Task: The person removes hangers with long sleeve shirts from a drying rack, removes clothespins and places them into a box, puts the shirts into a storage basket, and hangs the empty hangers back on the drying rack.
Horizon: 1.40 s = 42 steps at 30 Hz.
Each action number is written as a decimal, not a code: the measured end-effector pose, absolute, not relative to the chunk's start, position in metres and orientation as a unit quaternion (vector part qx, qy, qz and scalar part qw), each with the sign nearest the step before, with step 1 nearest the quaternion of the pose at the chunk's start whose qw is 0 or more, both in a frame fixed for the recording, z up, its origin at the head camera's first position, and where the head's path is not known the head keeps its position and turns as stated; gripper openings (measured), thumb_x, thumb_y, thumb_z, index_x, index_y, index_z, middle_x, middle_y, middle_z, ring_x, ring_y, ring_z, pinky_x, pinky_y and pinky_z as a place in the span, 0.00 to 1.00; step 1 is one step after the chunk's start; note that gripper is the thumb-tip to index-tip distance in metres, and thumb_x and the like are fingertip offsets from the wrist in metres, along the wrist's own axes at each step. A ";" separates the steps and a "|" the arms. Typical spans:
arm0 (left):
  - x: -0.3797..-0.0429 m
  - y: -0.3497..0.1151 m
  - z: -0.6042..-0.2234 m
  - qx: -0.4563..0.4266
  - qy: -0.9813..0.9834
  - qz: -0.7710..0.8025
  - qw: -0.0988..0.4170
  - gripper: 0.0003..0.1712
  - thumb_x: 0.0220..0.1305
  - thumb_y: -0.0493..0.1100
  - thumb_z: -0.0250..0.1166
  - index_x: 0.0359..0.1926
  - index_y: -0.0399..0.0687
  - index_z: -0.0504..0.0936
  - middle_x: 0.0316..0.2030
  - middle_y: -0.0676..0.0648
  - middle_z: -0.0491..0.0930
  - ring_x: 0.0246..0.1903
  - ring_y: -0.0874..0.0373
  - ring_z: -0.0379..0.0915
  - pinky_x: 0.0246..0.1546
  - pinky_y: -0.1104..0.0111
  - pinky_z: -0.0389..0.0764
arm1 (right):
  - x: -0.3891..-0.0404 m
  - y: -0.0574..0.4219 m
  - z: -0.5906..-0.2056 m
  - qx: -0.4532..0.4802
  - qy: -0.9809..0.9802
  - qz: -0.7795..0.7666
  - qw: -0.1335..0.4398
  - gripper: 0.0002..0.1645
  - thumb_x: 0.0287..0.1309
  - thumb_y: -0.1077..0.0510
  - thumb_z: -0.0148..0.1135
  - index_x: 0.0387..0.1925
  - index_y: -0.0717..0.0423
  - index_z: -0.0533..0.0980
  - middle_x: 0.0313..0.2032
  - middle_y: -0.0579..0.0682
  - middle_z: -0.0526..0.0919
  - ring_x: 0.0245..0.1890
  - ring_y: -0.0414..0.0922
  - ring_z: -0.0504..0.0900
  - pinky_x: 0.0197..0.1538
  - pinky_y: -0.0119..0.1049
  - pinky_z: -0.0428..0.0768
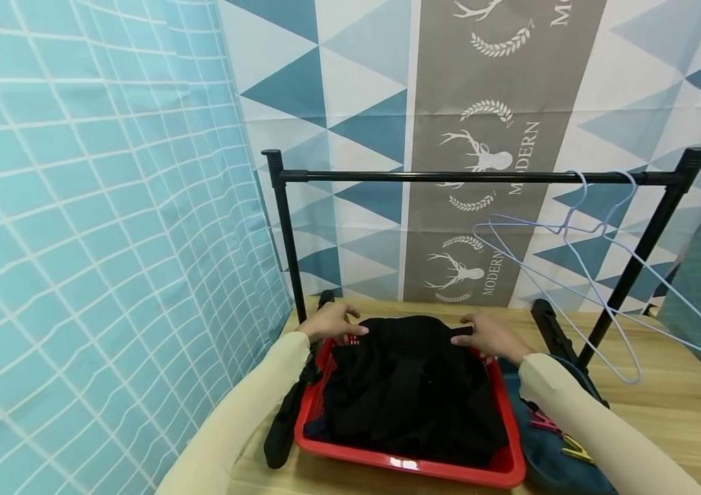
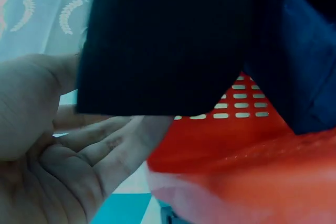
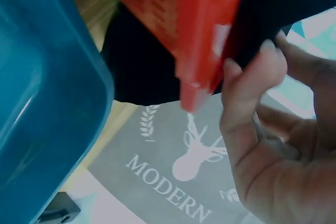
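A black garment (image 1: 412, 385) lies bunched in a red plastic basket (image 1: 412, 465), its upper edge raised at the far rim. My left hand (image 1: 330, 322) pinches the garment's far left corner between thumb and fingers. At the far right corner, my right hand (image 1: 494, 335) grips the same cloth. In the left wrist view, a flap of black cloth (image 2: 163, 45) hides the left fingertips. The right thumb and fingers (image 3: 262, 72) close on the fabric beside the basket's rim (image 3: 202, 40) in the right wrist view. Folds hide what kind of garment it is.
A black rack's crossbar (image 1: 412, 177) spans behind the basket, with two light blue hangers (image 1: 567, 227) at its right end. A blue basin (image 1: 557, 471) with pink (image 1: 544, 421) and yellow clothespins (image 1: 576, 450) stands to the right. The rack's left foot (image 1: 282, 430) lies beside the basket.
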State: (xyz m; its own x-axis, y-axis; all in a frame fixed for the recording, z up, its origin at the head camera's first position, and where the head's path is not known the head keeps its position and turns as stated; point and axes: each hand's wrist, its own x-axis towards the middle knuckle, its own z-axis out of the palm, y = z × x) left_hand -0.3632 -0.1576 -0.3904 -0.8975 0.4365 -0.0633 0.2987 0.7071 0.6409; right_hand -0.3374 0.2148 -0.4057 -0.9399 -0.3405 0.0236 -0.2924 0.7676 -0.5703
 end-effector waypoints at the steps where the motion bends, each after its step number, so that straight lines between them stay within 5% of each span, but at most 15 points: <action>1: -0.364 -0.157 -0.392 0.201 0.915 0.333 0.106 0.29 0.70 0.47 0.70 0.66 0.36 0.78 0.35 0.44 0.89 0.24 0.54 0.84 0.36 0.63 0.85 | -0.339 0.214 -0.407 -0.170 0.940 -0.292 0.046 0.34 0.67 0.53 0.69 0.64 0.72 0.73 0.19 0.52 0.78 0.14 0.45 0.78 0.22 0.40 0.80; 7: -0.368 -0.153 -0.398 0.218 0.914 0.333 0.082 0.19 0.66 0.34 0.72 0.57 0.36 0.85 0.38 0.42 0.88 0.25 0.55 0.85 0.34 0.64 0.86 | -0.339 0.215 -0.415 -0.196 0.938 -0.285 0.006 0.14 0.62 0.65 0.71 0.48 0.69 0.83 0.20 0.51 0.80 0.14 0.44 0.77 0.23 0.39 0.79; 14: -0.371 -0.154 -0.398 0.206 0.932 0.299 0.013 0.08 0.67 0.33 0.70 0.45 0.41 0.91 0.40 0.43 0.88 0.24 0.59 0.83 0.34 0.67 0.85 | -0.343 0.217 -0.414 -0.239 0.934 -0.253 -0.077 0.02 0.62 0.67 0.69 0.34 0.61 0.87 0.25 0.49 0.86 0.14 0.38 0.76 0.31 0.41 0.81; 22: -0.364 -0.164 -0.383 0.226 0.919 0.315 -0.063 0.08 0.71 0.37 0.68 0.47 0.42 0.90 0.34 0.47 0.88 0.23 0.59 0.82 0.33 0.67 0.83 | -0.335 0.222 -0.400 -0.227 0.899 -0.351 -0.136 0.10 0.70 0.64 0.64 0.47 0.68 0.84 0.26 0.57 0.84 0.15 0.46 0.78 0.20 0.36 0.77; 29: -0.332 -0.168 -0.355 0.270 0.894 0.323 -0.151 0.11 0.72 0.42 0.67 0.52 0.50 0.90 0.38 0.52 0.86 0.24 0.67 0.77 0.29 0.68 0.80 | -0.288 0.229 -0.375 -0.233 0.882 -0.351 -0.209 0.14 0.73 0.52 0.63 0.52 0.54 0.84 0.22 0.43 0.81 0.15 0.40 0.77 0.22 0.35 0.75; 32: -0.311 -0.175 -0.350 0.333 0.871 0.312 -0.181 0.09 0.70 0.42 0.69 0.49 0.51 0.91 0.37 0.55 0.85 0.27 0.69 0.77 0.30 0.69 0.80 | -0.265 0.235 -0.379 -0.293 0.866 -0.347 -0.207 0.12 0.70 0.56 0.67 0.52 0.50 0.85 0.24 0.38 0.80 0.16 0.34 0.75 0.21 0.33 0.75; 36: -0.281 -0.186 -0.354 0.456 0.832 0.271 -0.163 0.08 0.67 0.38 0.72 0.45 0.49 0.91 0.38 0.55 0.87 0.32 0.69 0.79 0.34 0.73 0.80 | -0.240 0.242 -0.396 -0.426 0.837 -0.300 -0.166 0.13 0.63 0.62 0.72 0.46 0.42 0.86 0.35 0.34 0.82 0.27 0.30 0.78 0.27 0.29 0.78; 42: -0.247 -0.185 -0.379 0.546 0.821 0.166 -0.020 0.06 0.64 0.35 0.73 0.40 0.49 0.92 0.37 0.56 0.86 0.38 0.72 0.79 0.41 0.82 0.76 | -0.219 0.245 -0.426 -0.503 0.838 -0.192 -0.086 0.12 0.60 0.55 0.75 0.39 0.31 0.85 0.40 0.27 0.80 0.35 0.28 0.72 0.33 0.26 0.74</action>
State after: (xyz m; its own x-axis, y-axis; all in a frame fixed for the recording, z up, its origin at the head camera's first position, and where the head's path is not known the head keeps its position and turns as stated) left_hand -0.2471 -0.1849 -0.3790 -0.4026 0.8900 0.2142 0.9034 0.3486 0.2496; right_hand -0.2190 0.2454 -0.4256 -0.4794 -0.8104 0.3367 -0.8762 0.4202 -0.2360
